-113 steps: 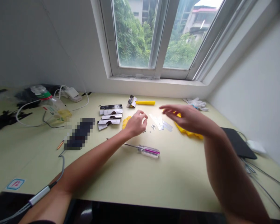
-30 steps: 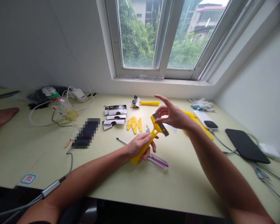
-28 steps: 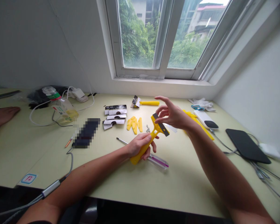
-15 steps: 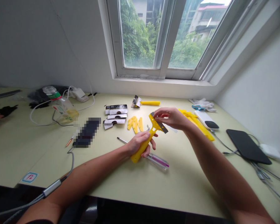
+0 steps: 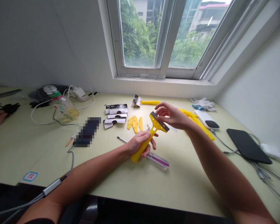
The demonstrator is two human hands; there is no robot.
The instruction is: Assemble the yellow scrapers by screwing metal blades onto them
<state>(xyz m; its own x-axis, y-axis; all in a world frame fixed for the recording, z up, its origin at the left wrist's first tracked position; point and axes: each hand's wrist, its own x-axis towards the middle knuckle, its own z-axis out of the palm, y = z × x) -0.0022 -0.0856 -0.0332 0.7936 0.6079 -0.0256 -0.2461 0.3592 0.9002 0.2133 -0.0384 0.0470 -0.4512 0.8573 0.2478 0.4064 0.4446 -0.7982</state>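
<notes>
"Two bare hands meet above a pale counter. The left hand has its fingers closed around the handle of a yellow scraper, thumb on top, holding it up over a clear screwdriver with a purple stripe."

"Which way does the scraper lie?"

"Its long axis slants from lower left, near the person, up and away to the right. A narrow, dark grey blade runs crosswise over the head, one end far and left, the other near and right."

"And the right hand?"

"The right hand comes in from the right, fingers curled at the blade's far end. It is the nearer hand to the blade; the left keeps to the handle. I cannot tell whether the right fingers grip the metal or only rest against it."

"How does the scraper look?"

"Bright, smooth yellow, with a long flat handle, an opening through the neck, and a head that flares wide beneath the blade."
</notes>
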